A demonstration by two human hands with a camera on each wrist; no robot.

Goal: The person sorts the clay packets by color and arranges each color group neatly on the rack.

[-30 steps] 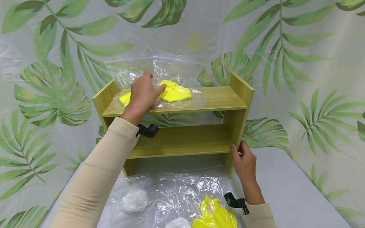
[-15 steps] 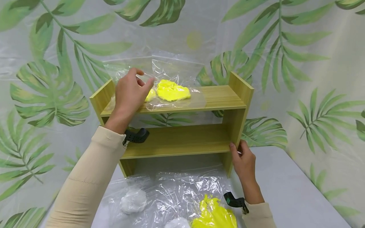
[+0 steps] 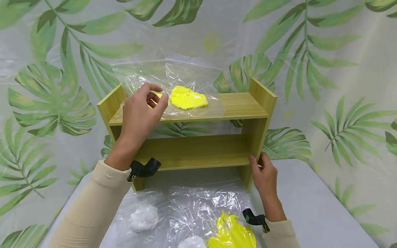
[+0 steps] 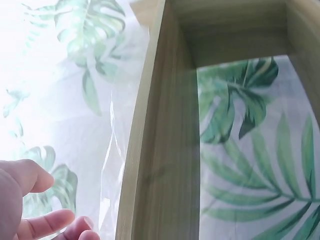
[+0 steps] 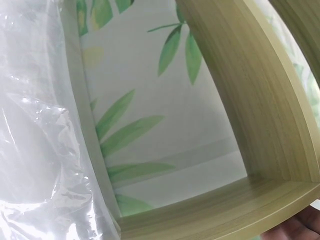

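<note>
A two-tier wooden shelf (image 3: 198, 150) stands on the table. On its top board lie two clear plastic bags with a soft yellow lump (image 3: 187, 98) in the right one and another yellow lump (image 3: 159, 96) partly hidden in the left one. My left hand (image 3: 141, 113) is in front of the left bag, its fingers loosely bent with nothing between them; the left wrist view shows the same hand (image 4: 35, 210) beside the top board. My right hand (image 3: 266, 177) grips the shelf's right side panel (image 3: 260, 137), thumb at the front edge. Its fingertips (image 5: 295, 227) show beneath the panel in the right wrist view.
Clear plastic bags lie on the table before the shelf, holding white lumps (image 3: 144, 217) and a larger yellow lump (image 3: 232, 232). A leaf-patterned curtain (image 3: 338, 69) hangs behind. The white tabletop (image 3: 313, 203) extends to the right.
My left hand has moved left, then down and back towards me, away from the bagged yellow lumps. My right hand stays on the side panel.
</note>
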